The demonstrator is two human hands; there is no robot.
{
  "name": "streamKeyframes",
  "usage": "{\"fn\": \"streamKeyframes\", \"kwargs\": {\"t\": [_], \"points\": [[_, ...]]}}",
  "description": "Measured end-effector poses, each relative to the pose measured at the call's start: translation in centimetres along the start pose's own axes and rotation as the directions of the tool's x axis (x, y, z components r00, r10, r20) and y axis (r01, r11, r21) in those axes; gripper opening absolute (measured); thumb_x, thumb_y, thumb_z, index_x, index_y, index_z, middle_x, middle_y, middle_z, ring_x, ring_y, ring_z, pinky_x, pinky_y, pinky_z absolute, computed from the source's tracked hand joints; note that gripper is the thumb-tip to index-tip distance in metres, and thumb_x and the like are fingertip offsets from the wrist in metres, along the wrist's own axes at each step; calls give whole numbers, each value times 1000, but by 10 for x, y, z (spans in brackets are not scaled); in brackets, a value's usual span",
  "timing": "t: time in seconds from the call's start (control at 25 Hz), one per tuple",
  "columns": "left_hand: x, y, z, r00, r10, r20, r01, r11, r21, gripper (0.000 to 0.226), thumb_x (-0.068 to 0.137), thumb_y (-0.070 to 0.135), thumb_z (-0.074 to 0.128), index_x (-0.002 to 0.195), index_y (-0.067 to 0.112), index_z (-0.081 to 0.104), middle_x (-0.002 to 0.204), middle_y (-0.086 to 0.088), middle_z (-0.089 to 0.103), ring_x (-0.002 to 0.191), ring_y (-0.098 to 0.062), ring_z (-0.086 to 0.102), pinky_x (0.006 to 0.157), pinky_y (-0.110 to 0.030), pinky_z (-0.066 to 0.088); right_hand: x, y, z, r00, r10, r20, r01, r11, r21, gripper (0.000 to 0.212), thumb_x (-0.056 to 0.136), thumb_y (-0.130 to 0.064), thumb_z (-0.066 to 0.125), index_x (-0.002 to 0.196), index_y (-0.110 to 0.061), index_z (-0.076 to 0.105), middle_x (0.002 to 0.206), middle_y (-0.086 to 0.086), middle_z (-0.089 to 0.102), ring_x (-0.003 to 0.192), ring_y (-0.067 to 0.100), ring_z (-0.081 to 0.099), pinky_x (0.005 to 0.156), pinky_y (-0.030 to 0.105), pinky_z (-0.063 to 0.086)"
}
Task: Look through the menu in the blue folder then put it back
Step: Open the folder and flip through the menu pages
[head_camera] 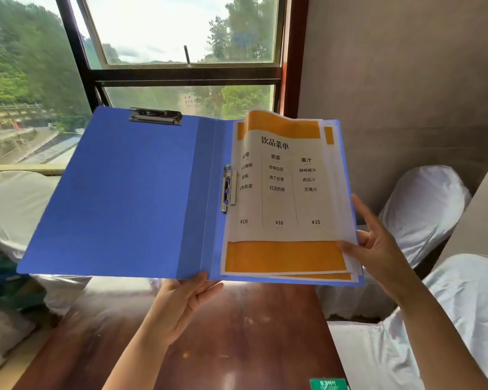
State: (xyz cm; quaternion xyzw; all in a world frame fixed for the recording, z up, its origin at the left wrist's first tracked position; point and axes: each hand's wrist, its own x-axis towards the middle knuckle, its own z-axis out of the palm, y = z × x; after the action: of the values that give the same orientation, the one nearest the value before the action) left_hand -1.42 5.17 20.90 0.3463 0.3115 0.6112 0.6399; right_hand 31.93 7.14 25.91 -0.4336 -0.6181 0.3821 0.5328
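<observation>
The blue folder (130, 192) is held wide open in the air above the table, with a metal clip at the top of its left flap and a spring clip at the spine. Its right half carries the menu pages (285, 192), white with orange bands and printed drinks and prices. My left hand (181, 305) supports the folder from underneath at the spine, thumb on the bottom edge. My right hand (378, 249) pinches the lower right corner of the menu pages, thumb on the top sheet, whose upper edge curls upward.
A dark wooden table (237, 333) lies below the folder. White-covered chairs stand at the right (423, 209) and left (12, 209). A green-labelled item (328, 384) sits at the table's near edge. A large window (181, 52) is straight ahead, a grey wall to the right.
</observation>
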Motion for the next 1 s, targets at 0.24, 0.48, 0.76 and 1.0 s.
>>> {"fn": "streamKeyframes", "kwargs": {"t": [0.24, 0.48, 0.76, 1.0], "points": [[-6, -13, 5, 1000, -20, -24, 17, 994, -108, 41, 68, -5, 60, 107, 5, 56, 84, -9, 73, 73, -22, 72, 59, -30, 60, 7, -5, 27, 961, -40, -274, -89, 892, -442, 83, 65, -40, 74, 136, -32, 32, 132, 11, 42, 116, 27, 45, 88, 41, 48], [-9, -25, 15, 999, -18, -30, 14, 992, -123, 41, 76, -10, 55, 112, 8, 54, 94, -12, 72, 82, -25, 72, 61, -30, 60, 10, -10, 80, 946, -140, -294, -201, 460, -865, 98, 59, -84, 36, 141, -36, 13, 156, 13, 0, 142, 29, -5, 105, 68, 1], [-13, -27, 21, 1000, -13, 15, 14, 995, -95, 46, 70, 1, 62, 115, 8, 56, 101, -17, 73, 95, -31, 69, 68, -33, 59, 16, -45, 139, 997, -74, 23, 75, 826, -559, 55, 81, -70, 1, 134, -54, 6, 154, -18, 11, 140, 1, -1, 109, 52, -19], [-19, -35, 23, 1000, -7, 25, 10, 994, -108, 53, 71, 2, 60, 122, -8, 46, 92, -14, 75, 87, -27, 72, 69, -30, 58, 8, -68, 184, 923, -153, 354, 342, 748, -569, 50, 89, -56, 12, 137, -48, 22, 152, -15, 24, 141, 3, 9, 107, 48, -22]]}}
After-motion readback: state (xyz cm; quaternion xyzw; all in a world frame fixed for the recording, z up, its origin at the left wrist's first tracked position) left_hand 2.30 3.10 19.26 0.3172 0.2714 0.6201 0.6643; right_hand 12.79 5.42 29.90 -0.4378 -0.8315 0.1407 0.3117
